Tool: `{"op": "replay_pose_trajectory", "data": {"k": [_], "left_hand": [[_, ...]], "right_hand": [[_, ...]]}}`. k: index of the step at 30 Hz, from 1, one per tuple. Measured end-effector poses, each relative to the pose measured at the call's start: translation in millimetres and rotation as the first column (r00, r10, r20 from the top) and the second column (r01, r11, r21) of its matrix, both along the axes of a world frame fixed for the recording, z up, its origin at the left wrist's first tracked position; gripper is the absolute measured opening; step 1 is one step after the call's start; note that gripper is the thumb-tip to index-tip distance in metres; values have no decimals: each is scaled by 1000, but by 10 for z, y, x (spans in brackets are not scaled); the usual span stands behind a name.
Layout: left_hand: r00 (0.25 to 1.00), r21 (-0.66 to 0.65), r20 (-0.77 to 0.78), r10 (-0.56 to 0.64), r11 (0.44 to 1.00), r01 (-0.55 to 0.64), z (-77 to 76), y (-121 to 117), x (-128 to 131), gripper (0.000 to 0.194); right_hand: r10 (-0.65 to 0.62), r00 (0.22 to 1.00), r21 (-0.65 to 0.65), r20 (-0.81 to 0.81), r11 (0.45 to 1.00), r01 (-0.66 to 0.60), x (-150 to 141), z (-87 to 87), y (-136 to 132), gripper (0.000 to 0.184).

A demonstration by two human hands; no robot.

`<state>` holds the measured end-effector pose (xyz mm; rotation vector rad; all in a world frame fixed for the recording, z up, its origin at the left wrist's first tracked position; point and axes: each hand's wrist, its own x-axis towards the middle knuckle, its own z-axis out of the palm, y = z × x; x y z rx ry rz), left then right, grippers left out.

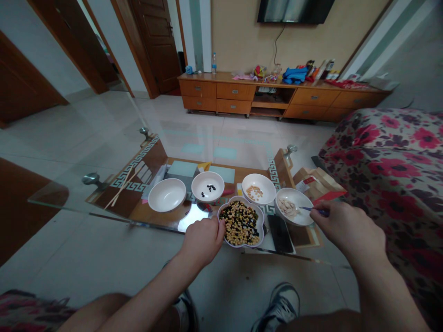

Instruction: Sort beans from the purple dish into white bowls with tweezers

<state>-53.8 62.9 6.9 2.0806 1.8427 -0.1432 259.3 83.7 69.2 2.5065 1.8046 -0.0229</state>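
Observation:
My left hand (pixel 205 240) is closed on the rim of a flower-shaped bowl (pixel 262 230) full of mixed yellow, black and green beans (pixel 241 222). Between the fingers of my right hand (pixel 349 226) is a slim, dark blue utensil (pixel 321 211), its kind unclear. Its thin tip reaches over the rightmost white bowl (pixel 305 219), where pale, flat pieces (pixel 289 208) lie. Beside that, another white bowl (pixel 267 181) contains some yellow beans (pixel 254 193). Further left, one white bowl (pixel 200 180) has several black beans (pixel 211 188) in it, and the leftmost white bowl (pixel 167 195) shows nothing inside.
The bowls stand on a glass table (pixel 114 218) with a lower wooden shelf. Chopsticks (pixel 121 188) lie at the left; a dark phone-like slab (pixel 280 234) is near the front edge. A brown paper bag (pixel 316 184) and a flowered sofa (pixel 391 157) are at the right.

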Motion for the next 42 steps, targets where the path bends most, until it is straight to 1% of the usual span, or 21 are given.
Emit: {"op": "replay_pose_trajectory", "data": {"k": [5, 13, 18, 21, 23, 25, 27, 30, 35, 42], "left_hand": [[1000, 1, 0, -3, 1000, 3, 12, 3, 1, 54], [1000, 11, 2, 3, 1000, -3, 1, 2, 3, 54], [1000, 7, 3, 10, 1000, -10, -8, 0, 7, 53], [1000, 5, 5, 9, 1000, -9, -9, -2, 5, 53], [1000, 9, 4, 7, 1000, -7, -10, -2, 3, 53], [1000, 14, 4, 7, 1000, -7, -12, 0, 3, 53], [1000, 14, 4, 7, 1000, -7, -11, 2, 6, 53], [1000, 4, 3, 8, 1000, -8, -10, 3, 12, 53], [1000, 10, 5, 3, 1000, -3, -11, 4, 10, 54], [1000, 14, 3, 3, 1000, -3, -9, -3, 3, 54]], "right_hand": [[27, 998, -24, -49, 999, -28, 35, -29, 10, 25], [76, 996, 75, -46, 994, -73, 59, -78, 23, 23], [-27, 999, 110, -34, 993, 31, -51, -29, 15, 27], [-63, 996, 192, -65, 979, 74, -148, -6, 10, 32], [-53, 993, 262, -108, 962, 80, -207, -17, 10, 34], [-3, 986, 331, -169, 942, 59, -257, -51, 10, 35], [83, 970, 393, -229, 919, 14, -303, -98, 11, 34], [206, 936, 433, -284, 899, -66, -382, -156, 8, 32], [319, 882, 411, -348, 897, -162, -528, -217, -3, 27], [392, 833, 320, -391, 906, -276, -646, -298, -28, 26]]}}
